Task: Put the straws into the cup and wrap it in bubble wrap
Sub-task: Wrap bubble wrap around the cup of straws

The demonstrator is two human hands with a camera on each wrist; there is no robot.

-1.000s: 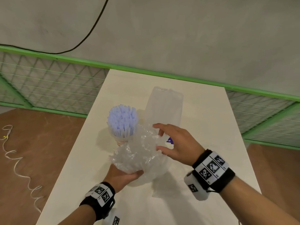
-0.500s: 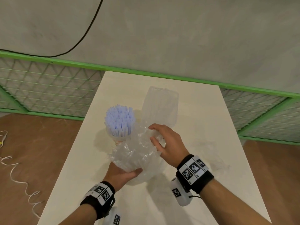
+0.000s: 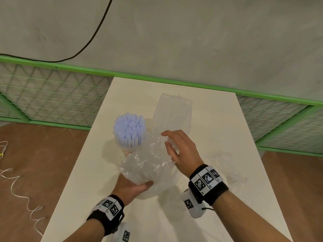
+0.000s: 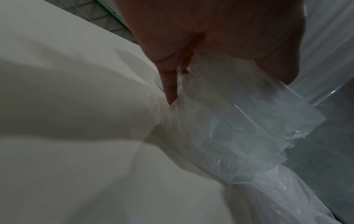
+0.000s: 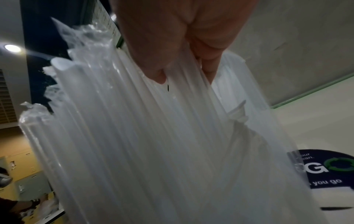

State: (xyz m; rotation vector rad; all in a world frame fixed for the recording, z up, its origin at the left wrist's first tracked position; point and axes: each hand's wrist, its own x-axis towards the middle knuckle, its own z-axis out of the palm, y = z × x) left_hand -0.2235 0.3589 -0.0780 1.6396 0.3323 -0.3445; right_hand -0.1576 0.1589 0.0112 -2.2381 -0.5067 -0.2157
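Note:
A paper cup [image 3: 128, 151] full of pale blue straws [image 3: 129, 131] stands upright at the table's middle left. Clear bubble wrap [image 3: 148, 165] is bunched up just right of and in front of the cup, and its far end rises behind [image 3: 173, 112]. My left hand [image 3: 134, 186] grips the wrap's near lower edge, thumb on top. The left wrist view shows that hand [image 4: 191, 60] and the wrap [image 4: 239, 128]. My right hand [image 3: 172, 145] touches the wrap's right side with spread fingers. Seen from the right wrist, this hand [image 5: 182, 45] lies on the ribbed wrap [image 5: 143, 144].
The white table [image 3: 218, 128] is narrow, with brown floor on both sides. A green wire fence [image 3: 52, 95] runs behind it. A thin clear film [image 3: 227, 165] lies on the table at the right. A blue printed label [image 5: 325, 169] shows under the wrap.
My right hand has moved left and come to rest on the bubble wrap. The left hand keeps its hold in the same place.

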